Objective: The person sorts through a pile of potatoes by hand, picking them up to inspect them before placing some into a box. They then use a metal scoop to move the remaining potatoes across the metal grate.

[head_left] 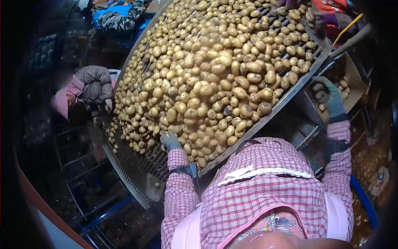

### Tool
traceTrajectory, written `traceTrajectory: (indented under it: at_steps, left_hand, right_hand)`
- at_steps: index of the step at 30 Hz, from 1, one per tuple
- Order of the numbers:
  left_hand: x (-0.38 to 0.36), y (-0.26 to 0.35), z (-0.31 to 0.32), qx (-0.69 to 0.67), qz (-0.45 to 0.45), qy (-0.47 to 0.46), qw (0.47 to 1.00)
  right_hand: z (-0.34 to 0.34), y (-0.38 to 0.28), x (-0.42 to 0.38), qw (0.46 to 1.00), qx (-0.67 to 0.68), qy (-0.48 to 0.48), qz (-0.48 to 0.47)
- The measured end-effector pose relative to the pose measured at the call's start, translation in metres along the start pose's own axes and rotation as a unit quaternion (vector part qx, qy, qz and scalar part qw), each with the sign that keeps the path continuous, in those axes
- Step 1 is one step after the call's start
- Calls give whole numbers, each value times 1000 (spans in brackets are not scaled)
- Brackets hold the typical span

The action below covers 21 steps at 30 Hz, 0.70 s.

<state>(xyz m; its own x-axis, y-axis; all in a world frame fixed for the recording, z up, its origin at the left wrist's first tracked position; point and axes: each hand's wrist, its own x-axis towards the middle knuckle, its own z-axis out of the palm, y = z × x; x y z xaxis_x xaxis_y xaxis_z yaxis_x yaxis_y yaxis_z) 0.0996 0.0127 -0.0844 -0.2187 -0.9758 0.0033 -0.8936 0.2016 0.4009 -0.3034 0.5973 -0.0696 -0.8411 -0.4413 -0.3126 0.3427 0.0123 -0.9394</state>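
Observation:
Many yellow-brown potatoes (203,88) cover a large slatted sorting table in front of me. My left hand (170,141), in a grey-green glove, is at the near edge of the pile, its fingers apart and against the potatoes. Off to the right, my right hand (333,99), gloved the same way, reaches past the table's metal rim (286,97) over a cardboard box (354,81). Its fingers are stretched and curved, and blurred potatoes (320,94) show just below them. Whether they touch the palm is hard to see.
A person in a pink hat and patterned sleeves (94,85) works at the table's left. Another in camouflage and blue (118,16) is at upper left. A purple-gloved hand (329,20) is at upper right near a pole (352,40). Bare slats (154,159) show beside my left hand.

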Motion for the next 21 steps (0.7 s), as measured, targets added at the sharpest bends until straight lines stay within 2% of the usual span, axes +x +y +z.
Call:
traceTrajectory:
  at_steps: [1, 2, 4, 7, 8, 11, 12, 13, 16, 17, 18, 20, 21]
  left_hand:
    - [-2, 0, 1, -56, -7, -7, 998]
    - [-14, 16, 0, -149, -22, 14, 989]
    - [-8, -5, 0, -109, 30, -4, 994]
    - [17, -61, 6, -163, 84, -37, 982]
    - [16, -63, 2, -169, 100, -25, 980]
    - [0, -15, -48, -172, 169, 23, 970]
    - [-6, 6, -60, -205, 169, 8, 964]
    - [-10, 25, -69, -237, 169, -8, 957]
    - [-31, 112, -82, -304, 173, -84, 933]
    - [-35, 139, -76, -287, 234, -112, 922]
    - [-37, 161, -65, -267, 294, -140, 907]
    - [-25, 180, -23, -151, 461, -98, 869]
    - [-26, 193, -7, -111, 453, -126, 876]
  right_hand:
    - [38, -6, 12, 998, 45, -48, 6]
    - [75, -19, 19, 997, 45, -57, 41]
    - [146, -33, 41, 990, 42, -40, 127]
    - [205, -25, 83, 989, -124, -76, -6]
    - [219, -15, 97, 985, -168, -29, -26]
    - [237, 12, 136, 862, -496, -16, -104]
    - [249, 14, 133, 807, -579, 1, -114]
    - [254, 19, 137, 789, -602, 5, -124]
    - [260, 5, 140, 846, -528, -69, -31]
    - [260, 12, 141, 854, -511, -85, -44]
    - [261, 9, 136, 884, -454, -111, -4]
    - [266, -1, 120, 926, -331, -165, 79]
    - [261, 2, 116, 926, -340, -153, 50]
